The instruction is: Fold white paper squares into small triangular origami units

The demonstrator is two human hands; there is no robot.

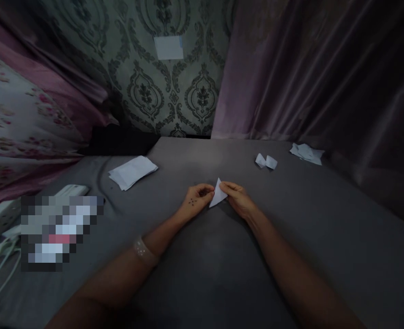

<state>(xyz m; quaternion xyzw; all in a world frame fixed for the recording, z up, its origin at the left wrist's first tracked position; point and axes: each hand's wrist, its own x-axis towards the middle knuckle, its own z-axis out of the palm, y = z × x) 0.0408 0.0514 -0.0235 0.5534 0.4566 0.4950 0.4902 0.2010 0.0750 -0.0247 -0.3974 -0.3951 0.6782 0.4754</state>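
Centrally, the left hand (198,199) and right hand (236,196) are pinching a folded white paper (219,193) between them; a paper stack (132,172) is lying left of center, and a bow-shaped paper (266,161) is resting at upper right.

We hold a small folded paper (218,193) between both hands — the left hand (199,200) pinches its left edge, the right hand (236,196) its right. Beyond the right hand lie a paper bow (266,161) and, farther right, crumpled paper (307,153). To our left a paper stack (133,172) rests on the grey sheet (195,283) — white cables (3,258) nearer us.
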